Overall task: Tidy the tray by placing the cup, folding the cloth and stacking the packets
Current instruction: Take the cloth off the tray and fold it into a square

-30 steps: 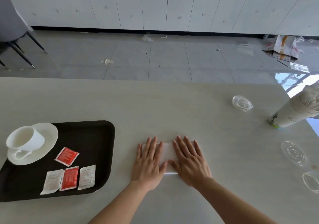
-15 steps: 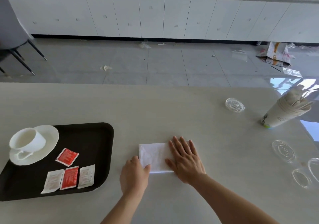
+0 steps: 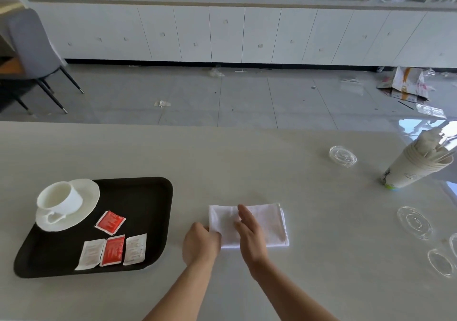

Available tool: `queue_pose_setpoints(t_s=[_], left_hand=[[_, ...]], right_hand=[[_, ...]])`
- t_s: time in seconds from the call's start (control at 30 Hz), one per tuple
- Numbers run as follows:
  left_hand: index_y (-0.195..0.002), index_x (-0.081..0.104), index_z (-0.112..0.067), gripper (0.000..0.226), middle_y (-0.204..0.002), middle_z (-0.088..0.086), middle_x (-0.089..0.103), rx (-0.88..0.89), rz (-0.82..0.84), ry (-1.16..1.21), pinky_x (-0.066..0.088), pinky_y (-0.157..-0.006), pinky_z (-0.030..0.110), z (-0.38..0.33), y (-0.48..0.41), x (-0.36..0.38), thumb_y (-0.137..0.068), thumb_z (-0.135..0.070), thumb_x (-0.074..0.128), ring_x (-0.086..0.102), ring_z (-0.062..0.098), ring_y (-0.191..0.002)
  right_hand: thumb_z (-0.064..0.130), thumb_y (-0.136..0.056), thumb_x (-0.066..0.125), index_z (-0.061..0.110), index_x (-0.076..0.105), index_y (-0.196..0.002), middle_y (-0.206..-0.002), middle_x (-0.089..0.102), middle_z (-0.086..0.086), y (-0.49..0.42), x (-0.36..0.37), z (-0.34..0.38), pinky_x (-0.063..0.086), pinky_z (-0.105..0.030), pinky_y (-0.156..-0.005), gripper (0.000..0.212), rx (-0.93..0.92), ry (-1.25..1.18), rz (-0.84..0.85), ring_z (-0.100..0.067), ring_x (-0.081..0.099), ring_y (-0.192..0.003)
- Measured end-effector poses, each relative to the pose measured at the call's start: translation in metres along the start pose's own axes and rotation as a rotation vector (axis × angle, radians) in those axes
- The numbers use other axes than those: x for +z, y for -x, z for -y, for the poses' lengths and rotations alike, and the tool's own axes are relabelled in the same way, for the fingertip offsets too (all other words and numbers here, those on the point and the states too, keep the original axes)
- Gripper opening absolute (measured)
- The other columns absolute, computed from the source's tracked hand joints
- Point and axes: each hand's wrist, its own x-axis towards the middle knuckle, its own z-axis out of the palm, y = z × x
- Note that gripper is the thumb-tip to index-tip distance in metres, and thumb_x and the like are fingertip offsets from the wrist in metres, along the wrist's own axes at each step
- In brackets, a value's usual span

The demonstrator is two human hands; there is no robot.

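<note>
A folded white cloth (image 3: 264, 221) lies flat on the pale table, right of the black tray (image 3: 146, 197). My left hand (image 3: 201, 245) pinches the cloth's near left corner. My right hand (image 3: 249, 234) rests edge-on across the cloth's middle, fingers straight and together. On the tray's far left a white cup (image 3: 59, 198) stands on a white saucer (image 3: 85, 197). Several sauce packets lie flat on the tray: a red packet (image 3: 110, 222) alone, and below it a row of a white packet (image 3: 90, 254), a red packet (image 3: 113, 250) and a white packet (image 3: 135, 248).
At the table's right stand a stack of paper cups (image 3: 418, 165) and several clear plastic lids (image 3: 342, 155), (image 3: 414, 221), (image 3: 441, 262). Beyond the far table edge is littered floor, a grey chair (image 3: 29, 56) and white cabinets.
Both hands pressed flat on the cloth a second ago. My left hand then slid to its near left corner and closed on it. My right hand turned on edge and moved left across the cloth.
</note>
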Motion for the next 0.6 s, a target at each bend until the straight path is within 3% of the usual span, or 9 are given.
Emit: queue_pose_setpoints(t_s=[0.1, 0.23, 0.37, 0.47, 0.53, 0.6], left_hand=[[-0.078, 0.06, -0.013, 0.009, -0.073, 0.003, 0.064, -0.01, 0.015, 0.155, 0.045, -0.051, 0.029, 0.003, 0.0, -0.004, -0.072, -0.018, 0.063, 0.06, 0.02, -0.063], [-0.069, 0.066, 0.002, 0.014, -0.068, 0.018, 0.067, -0.126, 0.078, 0.451, 0.059, -0.058, 0.049, -0.001, -0.003, -0.006, -0.071, -0.011, 0.063, 0.06, 0.032, -0.056], [-0.066, 0.06, 0.005, 0.01, -0.067, 0.017, 0.059, -0.217, 0.149, 0.603, 0.055, -0.051, 0.035, -0.002, -0.006, -0.003, -0.072, -0.002, 0.064, 0.052, 0.029, -0.056], [-0.073, 0.063, 0.006, 0.011, -0.071, 0.016, 0.065, -0.232, 0.155, 0.653, 0.053, -0.05, 0.03, -0.001, -0.007, -0.002, -0.074, -0.003, 0.068, 0.057, 0.029, -0.058], [-0.075, 0.065, 0.002, 0.009, -0.075, 0.017, 0.068, -0.223, 0.147, 0.662, 0.053, -0.052, 0.03, -0.001, -0.005, -0.002, -0.074, -0.004, 0.071, 0.061, 0.028, -0.06], [-0.073, 0.065, 0.0, 0.009, -0.073, 0.014, 0.068, -0.197, 0.135, 0.662, 0.053, -0.051, 0.029, -0.002, -0.003, -0.004, -0.073, -0.006, 0.072, 0.061, 0.026, -0.061]], right_hand=[[0.014, -0.098, 0.049, 0.023, 0.042, -0.145, -0.142, 0.05, 0.006, 0.001, 0.0, 0.0, 0.034, -0.02, -0.101, 0.048, 0.039, 0.021, 0.017, -0.007, 0.047, -0.127], [0.012, -0.097, 0.049, 0.022, 0.042, -0.146, -0.145, 0.046, 0.011, 0.006, -0.006, 0.0, 0.032, -0.027, -0.11, 0.05, 0.035, -0.046, -0.036, -0.008, 0.043, -0.133], [0.004, -0.095, 0.047, 0.019, 0.045, -0.144, -0.142, 0.05, 0.008, 0.015, -0.01, -0.004, 0.033, -0.025, -0.106, 0.051, 0.059, -0.087, -0.047, -0.01, 0.046, -0.13], [0.001, -0.094, 0.049, 0.019, 0.051, -0.139, -0.136, 0.056, 0.007, 0.018, -0.019, 0.001, 0.039, -0.022, -0.098, 0.049, 0.033, -0.115, -0.094, -0.01, 0.052, -0.124], [-0.001, -0.091, 0.053, 0.024, 0.059, -0.127, -0.127, 0.062, 0.01, 0.02, -0.033, 0.003, 0.046, -0.024, -0.091, 0.044, -0.086, 0.026, -0.257, -0.009, 0.06, -0.112], [0.002, -0.088, 0.059, 0.024, 0.064, -0.117, -0.117, 0.065, 0.009, 0.018, -0.054, 0.0, 0.053, -0.034, -0.083, 0.037, -0.251, 0.372, -0.473, -0.016, 0.064, -0.1]])
